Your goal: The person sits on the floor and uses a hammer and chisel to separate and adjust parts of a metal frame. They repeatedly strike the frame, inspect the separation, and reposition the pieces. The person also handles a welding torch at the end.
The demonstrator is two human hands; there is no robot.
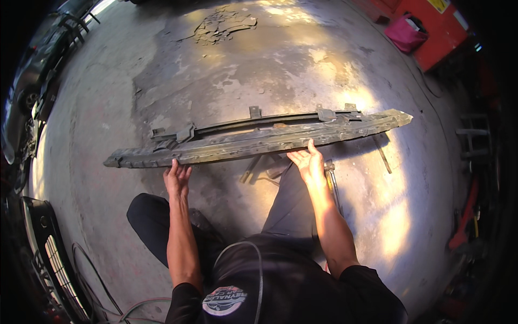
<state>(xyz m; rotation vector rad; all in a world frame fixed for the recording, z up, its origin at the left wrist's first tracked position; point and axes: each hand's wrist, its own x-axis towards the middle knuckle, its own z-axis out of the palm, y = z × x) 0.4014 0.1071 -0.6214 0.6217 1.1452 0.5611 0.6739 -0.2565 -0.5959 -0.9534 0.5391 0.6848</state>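
A long, dirty grey bumper reinforcement bar (243,146) with brackets along its far side lies across the view in front of me, its right end farther away than its left. My left hand (177,177) grips its near edge left of the middle, fingertips against the metal. Right of the middle, my right hand (307,162) holds the same edge, the thumb up on its face and the fingers partly hidden beneath. Under the bar, some metal pieces (249,171) show only in part. A long-handled metal tool (333,181) stands or lies beside my right forearm.
Broken flakes of dark material (224,27) lie on the concrete floor (108,108) at the far side. A red cabinet (442,38) with a pink bag (406,35) is at far right. A car grille panel (51,248) and hoses (102,275) are at near left.
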